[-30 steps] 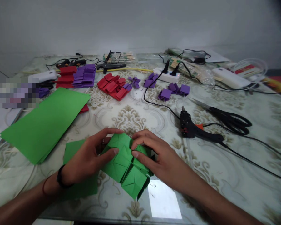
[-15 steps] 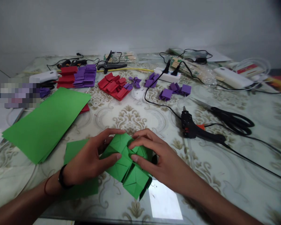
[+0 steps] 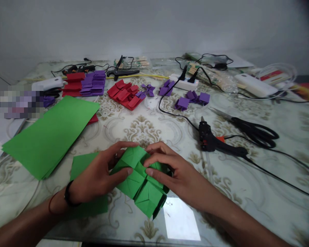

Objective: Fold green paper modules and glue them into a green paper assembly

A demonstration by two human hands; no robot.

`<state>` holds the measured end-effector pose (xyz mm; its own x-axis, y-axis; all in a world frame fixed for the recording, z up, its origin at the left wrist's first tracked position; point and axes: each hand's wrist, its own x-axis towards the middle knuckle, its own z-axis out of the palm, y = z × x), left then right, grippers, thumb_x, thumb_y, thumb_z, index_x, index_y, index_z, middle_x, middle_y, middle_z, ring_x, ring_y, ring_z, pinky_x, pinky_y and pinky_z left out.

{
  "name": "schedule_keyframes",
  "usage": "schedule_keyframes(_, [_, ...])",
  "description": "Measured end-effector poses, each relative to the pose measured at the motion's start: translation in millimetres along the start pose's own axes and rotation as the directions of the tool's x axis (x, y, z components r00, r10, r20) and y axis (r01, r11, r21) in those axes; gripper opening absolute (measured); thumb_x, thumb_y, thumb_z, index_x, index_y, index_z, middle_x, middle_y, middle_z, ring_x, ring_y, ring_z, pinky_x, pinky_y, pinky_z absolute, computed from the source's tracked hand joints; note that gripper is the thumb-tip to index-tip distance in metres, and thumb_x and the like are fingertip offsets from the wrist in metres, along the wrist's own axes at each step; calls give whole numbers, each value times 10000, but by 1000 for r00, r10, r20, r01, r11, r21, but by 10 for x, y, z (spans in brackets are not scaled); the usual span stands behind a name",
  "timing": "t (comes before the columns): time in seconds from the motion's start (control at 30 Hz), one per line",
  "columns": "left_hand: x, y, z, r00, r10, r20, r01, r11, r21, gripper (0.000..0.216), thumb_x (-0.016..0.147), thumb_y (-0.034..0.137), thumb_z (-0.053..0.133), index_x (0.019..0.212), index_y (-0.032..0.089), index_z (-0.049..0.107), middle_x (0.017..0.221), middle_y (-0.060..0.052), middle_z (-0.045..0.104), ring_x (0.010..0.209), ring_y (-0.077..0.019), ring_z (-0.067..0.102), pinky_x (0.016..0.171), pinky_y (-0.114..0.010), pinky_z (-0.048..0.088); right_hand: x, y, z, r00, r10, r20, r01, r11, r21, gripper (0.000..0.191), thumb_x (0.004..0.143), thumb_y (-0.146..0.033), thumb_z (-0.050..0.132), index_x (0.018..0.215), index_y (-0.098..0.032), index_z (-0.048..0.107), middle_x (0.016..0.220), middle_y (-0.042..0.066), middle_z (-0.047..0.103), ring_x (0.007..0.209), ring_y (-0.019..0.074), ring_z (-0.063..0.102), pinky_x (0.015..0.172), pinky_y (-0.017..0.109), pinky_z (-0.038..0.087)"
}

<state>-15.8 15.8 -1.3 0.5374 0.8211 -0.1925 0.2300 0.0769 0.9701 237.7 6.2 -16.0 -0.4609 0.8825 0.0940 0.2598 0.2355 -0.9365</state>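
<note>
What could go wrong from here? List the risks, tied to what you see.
1. The folded green paper piece juts toward the table edge; a slip of the left hand or right hand might push it off.
2. The black glue gun lies close beside the right hand, its cord trailing across the table; if it is hot, a stray reach could mean a burn.
3. The open scissors could snag a sleeve or the cord.

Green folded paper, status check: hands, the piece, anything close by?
Left hand and right hand both pinch the green folded paper. It rests on the table. Glue gun lies right, apart.
</note>
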Motion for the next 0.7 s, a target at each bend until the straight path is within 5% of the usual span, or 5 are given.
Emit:
schedule_keyframes(0.17, [22,-6,-3,999,50,12,-51,997,54,500,1025,298,670,1493,336,501,1321,-45,720,1116,-242,698,900,-365,558,-13,15,14,1000,-24,-12,23,999,-22,139,1026,-158,673,1019,-250,778,1247,57,602,1192,186,663,1047,337,543])
schedule_keyframes(0.33, [30,-11,-17,962,273,-11,-247,887,390,413,966,163,685,1341,324,620,1520,-60,538,1475,-300,490,1200,-483,449,-6,-4,36,999,-34,-19,33,998,-46,141,1014,-126,695,999,-235,784,1224,57,603,1190,178,665,1047,317,535])
schedule_keyframes(0.43, [15,-16,-14,950,311,13,-274,816,509,333,944,95,660,1207,298,680,1600,-65,411,1439,-290,503,1166,-482,491,0,-10,52,999,-44,-16,43,997,-66,165,997,-89,710,996,-234,789,1209,54,604,1173,174,666,1040,312,538])
schedule_keyframes(0.7, [9,-14,-6,955,272,116,-289,774,563,233,918,83,649,1072,257,672,1580,-87,407,1430,-307,488,1115,-476,528,-3,-19,119,998,-56,9,57,995,-83,175,977,-65,723,979,-228,785,1155,48,603,1116,181,662,973,305,558])
